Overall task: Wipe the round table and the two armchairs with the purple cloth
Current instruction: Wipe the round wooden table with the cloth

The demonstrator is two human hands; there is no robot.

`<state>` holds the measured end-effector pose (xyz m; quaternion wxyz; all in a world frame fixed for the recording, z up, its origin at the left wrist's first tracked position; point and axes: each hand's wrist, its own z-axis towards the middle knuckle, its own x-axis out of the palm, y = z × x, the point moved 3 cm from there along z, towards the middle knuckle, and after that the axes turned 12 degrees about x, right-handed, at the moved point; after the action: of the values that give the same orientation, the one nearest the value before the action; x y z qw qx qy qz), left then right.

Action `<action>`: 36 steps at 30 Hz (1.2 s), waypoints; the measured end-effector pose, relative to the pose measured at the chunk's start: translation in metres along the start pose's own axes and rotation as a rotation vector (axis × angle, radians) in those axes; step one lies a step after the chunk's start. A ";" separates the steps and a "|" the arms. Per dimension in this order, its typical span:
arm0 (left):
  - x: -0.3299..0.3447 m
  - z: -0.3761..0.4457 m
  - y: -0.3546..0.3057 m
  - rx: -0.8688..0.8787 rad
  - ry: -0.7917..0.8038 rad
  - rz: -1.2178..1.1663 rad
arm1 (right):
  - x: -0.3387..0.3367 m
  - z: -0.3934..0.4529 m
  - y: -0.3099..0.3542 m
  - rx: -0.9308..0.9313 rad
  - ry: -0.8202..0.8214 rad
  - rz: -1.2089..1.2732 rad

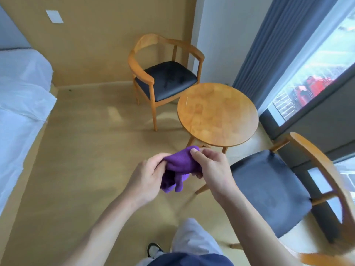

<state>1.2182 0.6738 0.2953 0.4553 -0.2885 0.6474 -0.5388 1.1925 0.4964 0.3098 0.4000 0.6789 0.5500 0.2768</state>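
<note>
Standing short of the round table (pixel 218 114), both arms out in front of me. The purple cloth (pixel 179 167) is bunched up between my two hands, in the air on the near side of the table and lower in view than its rim, not touching the tabletop. My left hand (pixel 148 177) grips the cloth's left end, fingers curled around the wad, with a loose fold hanging below the palm. My right hand (pixel 210 167) pinches the cloth's upper right part, thumb pressed on top of the fabric and the other fingers curled behind it. Both hands are closed on the cloth; neither is free. The table is wooden with a bare, glossy top. One armchair (pixel 165 75), wooden frame with dark seat pad, stands on the far left side of the table, close to it, near the tan wall. The second armchair (pixel 274 189), same build, stands on the near right side of the table, its seat just beside the table legs, its curved back toward the window (pixel 315 73). Grey curtain (pixel 278 41) hangs beyond the table on the right. A bed with white sheets (pixel 21 104) lies well apart to the left of the table. My trouser leg and one shoe (pixel 153 249) show below the hands.
</note>
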 end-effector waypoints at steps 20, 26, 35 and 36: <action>-0.112 0.291 0.018 0.016 -0.154 -0.028 | 0.050 0.276 0.158 -0.042 0.142 -0.092; -0.146 0.366 0.051 -0.118 -0.148 -0.102 | 0.083 0.338 0.171 0.066 0.230 0.133; -0.164 0.495 0.091 -0.245 0.212 -0.139 | 0.084 0.414 0.180 0.216 -0.204 -0.007; -0.161 0.507 0.096 -0.241 0.287 -0.123 | 0.081 0.418 0.181 0.231 -0.248 0.025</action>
<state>1.7533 0.6163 0.2457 0.2866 -0.3002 0.7467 -0.5198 1.6482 0.4620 0.2381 0.3805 0.7562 0.5160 0.1308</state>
